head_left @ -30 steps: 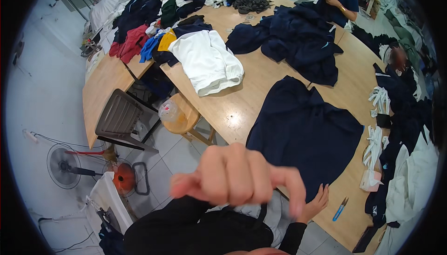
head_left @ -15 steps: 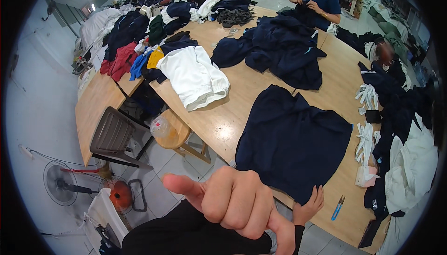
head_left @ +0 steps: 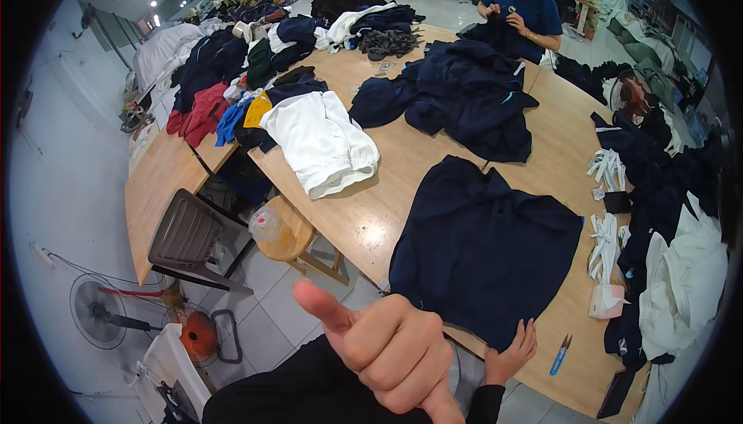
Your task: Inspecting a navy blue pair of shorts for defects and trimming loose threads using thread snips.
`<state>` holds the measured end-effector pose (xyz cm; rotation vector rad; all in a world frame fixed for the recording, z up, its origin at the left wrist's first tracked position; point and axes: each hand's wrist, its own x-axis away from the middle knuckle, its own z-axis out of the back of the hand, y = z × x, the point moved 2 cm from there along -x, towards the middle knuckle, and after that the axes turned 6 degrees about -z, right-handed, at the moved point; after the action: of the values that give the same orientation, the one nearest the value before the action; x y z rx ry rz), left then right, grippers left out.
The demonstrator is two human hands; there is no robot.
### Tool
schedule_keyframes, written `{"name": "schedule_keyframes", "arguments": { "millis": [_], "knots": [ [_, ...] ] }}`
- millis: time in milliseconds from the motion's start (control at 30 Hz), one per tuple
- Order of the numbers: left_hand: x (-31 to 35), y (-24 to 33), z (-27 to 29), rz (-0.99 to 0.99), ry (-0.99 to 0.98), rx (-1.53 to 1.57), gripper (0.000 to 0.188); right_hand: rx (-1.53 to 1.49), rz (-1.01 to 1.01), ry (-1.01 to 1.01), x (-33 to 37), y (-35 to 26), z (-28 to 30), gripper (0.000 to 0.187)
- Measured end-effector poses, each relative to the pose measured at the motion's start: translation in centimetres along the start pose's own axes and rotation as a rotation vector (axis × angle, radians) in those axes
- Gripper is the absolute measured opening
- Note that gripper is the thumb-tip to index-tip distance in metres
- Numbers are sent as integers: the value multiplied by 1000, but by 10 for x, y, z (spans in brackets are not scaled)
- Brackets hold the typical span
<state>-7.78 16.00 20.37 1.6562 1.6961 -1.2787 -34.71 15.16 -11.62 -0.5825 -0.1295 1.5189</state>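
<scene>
While our left hand (head_left: 395, 350) hangs fisted, thumb out, our right hand (head_left: 511, 354), fingers extended, lies on the navy garment (head_left: 487, 250) at our one o'clock, seemingly steadying its edge against the table (head_left: 571, 304).

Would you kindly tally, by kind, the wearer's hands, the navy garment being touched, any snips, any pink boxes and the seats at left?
Left hand and right hand: 2
Navy garment: 1
Blue snips: 1
Pink box: 1
Seats, stool and chair: 2
Total: 7

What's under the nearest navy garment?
The wooden table shows around most of the navy garment, whose near corner the right hand touches; whatever lies beneath can't be seen.
</scene>
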Motion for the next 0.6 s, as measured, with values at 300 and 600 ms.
{"name": "schedule_keyframes", "arguments": {
  "millis": [300,600],
  "knots": [
    [-17,-5,-2,68,-133,-97,77,-42,11,12,-2,-13,1,81],
    [-9,0,-1,20,-101,-155,76,-16,-21,2,0,-5,4,80]
  ]
}}
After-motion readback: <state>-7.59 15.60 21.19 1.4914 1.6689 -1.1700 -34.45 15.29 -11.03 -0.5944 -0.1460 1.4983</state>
